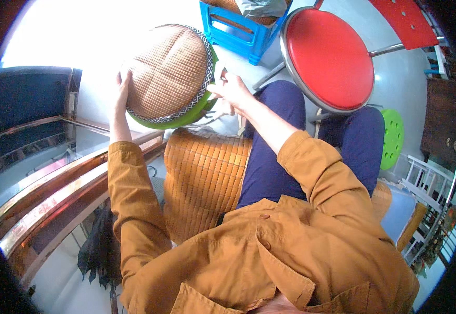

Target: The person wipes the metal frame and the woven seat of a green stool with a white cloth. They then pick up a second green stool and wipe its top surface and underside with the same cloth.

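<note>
Clasped at its left edge by the left hand (pixel 122 90), thumb on top, the woven cover (pixel 168 73) sits on a green seat (pixel 161 124), just beyond a bamboo mat (pixel 207 180). The right hand (pixel 233 93) curls half closed at the opposite rim; what it pinches, I can't tell. Uneven pulling could slip the cover loose. I count two hands, one cover, one mat, one red chair (pixel 330 57), one blue stool (pixel 246 44).

Looks down from the wearer's head, from the left of two side-by-side fisheye lenses, upright and unmirrored. Faces forward past the brown jacket (pixel 311 246), near at the lower edge, toward the left hand (pixel 122 88) and right hand (pixel 233 93), then the red chair (pixel 332 60) farther off.
</note>
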`<action>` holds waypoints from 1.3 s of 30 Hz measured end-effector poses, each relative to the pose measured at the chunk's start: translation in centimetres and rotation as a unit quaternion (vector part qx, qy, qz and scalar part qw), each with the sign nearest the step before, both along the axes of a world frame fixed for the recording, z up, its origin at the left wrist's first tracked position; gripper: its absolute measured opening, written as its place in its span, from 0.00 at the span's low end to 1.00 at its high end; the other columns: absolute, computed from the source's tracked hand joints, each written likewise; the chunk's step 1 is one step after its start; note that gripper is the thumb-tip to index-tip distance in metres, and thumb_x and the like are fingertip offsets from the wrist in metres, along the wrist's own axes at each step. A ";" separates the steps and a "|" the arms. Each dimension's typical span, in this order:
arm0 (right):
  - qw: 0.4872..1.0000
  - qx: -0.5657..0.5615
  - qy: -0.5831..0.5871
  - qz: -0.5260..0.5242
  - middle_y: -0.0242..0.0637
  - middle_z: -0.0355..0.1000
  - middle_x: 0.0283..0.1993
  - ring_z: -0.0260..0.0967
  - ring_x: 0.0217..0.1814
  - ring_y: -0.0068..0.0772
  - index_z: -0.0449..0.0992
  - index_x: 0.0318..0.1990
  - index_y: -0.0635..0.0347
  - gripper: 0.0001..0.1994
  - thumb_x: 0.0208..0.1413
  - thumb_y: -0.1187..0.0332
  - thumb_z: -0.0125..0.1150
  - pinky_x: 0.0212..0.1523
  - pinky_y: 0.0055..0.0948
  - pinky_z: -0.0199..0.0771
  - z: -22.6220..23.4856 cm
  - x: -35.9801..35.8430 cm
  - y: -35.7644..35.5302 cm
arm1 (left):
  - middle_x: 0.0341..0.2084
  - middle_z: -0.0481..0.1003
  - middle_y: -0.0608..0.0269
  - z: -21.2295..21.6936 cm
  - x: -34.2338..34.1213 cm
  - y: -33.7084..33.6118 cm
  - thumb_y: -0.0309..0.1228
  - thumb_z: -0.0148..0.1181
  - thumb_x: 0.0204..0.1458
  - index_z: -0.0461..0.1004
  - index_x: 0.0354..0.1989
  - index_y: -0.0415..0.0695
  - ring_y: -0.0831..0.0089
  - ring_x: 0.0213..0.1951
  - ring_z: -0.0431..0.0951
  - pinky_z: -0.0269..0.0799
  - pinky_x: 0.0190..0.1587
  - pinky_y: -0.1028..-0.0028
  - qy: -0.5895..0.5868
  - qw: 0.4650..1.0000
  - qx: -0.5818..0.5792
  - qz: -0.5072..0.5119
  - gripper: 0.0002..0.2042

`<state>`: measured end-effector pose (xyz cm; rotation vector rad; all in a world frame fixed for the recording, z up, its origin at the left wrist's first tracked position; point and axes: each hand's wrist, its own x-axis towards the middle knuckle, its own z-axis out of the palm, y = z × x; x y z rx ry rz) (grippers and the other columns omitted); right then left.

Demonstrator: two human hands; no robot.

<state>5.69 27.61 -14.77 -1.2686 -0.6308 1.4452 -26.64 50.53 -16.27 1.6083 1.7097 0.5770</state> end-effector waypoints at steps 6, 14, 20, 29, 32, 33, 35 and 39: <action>0.996 -0.060 -0.065 -0.026 0.31 0.66 0.28 0.70 0.29 0.26 0.67 0.31 0.59 0.12 0.50 0.71 0.69 0.30 0.30 0.76 -0.5 -0.4 0.4 | 0.63 0.67 0.45 2.0 5.2 -4.1 0.53 0.45 0.64 0.62 0.69 0.51 0.47 0.63 0.67 0.63 0.64 0.57 0.163 0.969 0.184 -0.015 0.29; 0.984 -0.115 -0.137 -0.011 0.36 0.73 0.30 0.72 0.29 0.31 0.73 0.38 0.66 0.15 0.48 0.66 0.71 0.29 0.31 0.75 -0.7 -0.7 0.6 | 0.70 0.59 0.53 -2.3 -0.1 0.1 0.54 0.40 0.66 0.60 0.71 0.58 0.54 0.69 0.59 0.56 0.69 0.59 0.448 0.854 0.202 -0.169 0.28; 0.987 0.107 -0.067 -0.099 0.33 0.72 0.34 0.69 0.31 0.23 0.74 0.45 0.68 0.16 0.52 0.71 0.70 0.31 0.26 0.72 6.4 7.8 -6.0 | 0.74 0.52 0.63 2.9 6.1 -2.2 0.64 0.27 0.63 0.51 0.74 0.67 0.55 0.74 0.49 0.47 0.71 0.50 0.425 0.902 0.050 -0.058 0.33; 0.929 0.082 -0.021 -0.360 0.31 0.74 0.34 0.71 0.30 0.21 0.76 0.46 0.64 0.15 0.54 0.66 0.69 0.32 0.27 0.79 15.8 25.6 -28.5 | 0.73 0.51 0.57 2.5 10.1 -5.8 0.44 0.61 0.57 0.54 0.73 0.62 0.50 0.72 0.51 0.47 0.70 0.46 0.401 0.879 0.202 -0.162 0.35; 0.876 0.028 -0.008 -0.481 0.28 0.70 0.32 0.64 0.24 0.17 0.74 0.47 0.63 0.15 0.57 0.66 0.66 0.26 0.26 0.81 13.0 29.0 -35.7 | 0.73 0.52 0.55 4.8 19.8 -10.8 0.41 0.66 0.52 0.58 0.71 0.60 0.49 0.70 0.56 0.49 0.71 0.50 0.240 0.922 0.210 -0.222 0.36; 0.855 0.038 0.021 -0.517 0.28 0.70 0.32 0.63 0.23 0.17 0.73 0.47 0.63 0.14 0.57 0.67 0.65 0.25 0.28 0.82 12.5 29.1 -38.5 | 0.71 0.54 0.51 3.7 23.3 -10.5 0.37 0.67 0.52 0.62 0.69 0.56 0.46 0.69 0.57 0.54 0.69 0.50 0.198 0.881 0.316 -0.291 0.34; 0.833 -0.049 -0.006 -0.550 0.29 0.69 0.32 0.64 0.25 0.20 0.73 0.44 0.62 0.11 0.59 0.67 0.64 0.20 0.28 0.80 10.9 30.1 -41.4 | 0.67 0.59 0.44 6.4 30.8 -16.8 0.29 0.67 0.50 0.66 0.65 0.49 0.43 0.65 0.61 0.59 0.66 0.52 0.081 0.886 0.316 -0.330 0.31; 0.802 -0.059 0.015 -0.594 0.31 0.70 0.35 0.65 0.27 0.22 0.73 0.49 0.60 0.15 0.59 0.64 0.63 0.22 0.24 0.70 10.4 30.3 -46.1 | 0.60 0.66 0.46 10.7 42.9 -26.7 0.27 0.66 0.48 0.69 0.61 0.44 0.50 0.64 0.64 0.59 0.66 0.55 -0.066 0.823 0.328 -0.459 0.28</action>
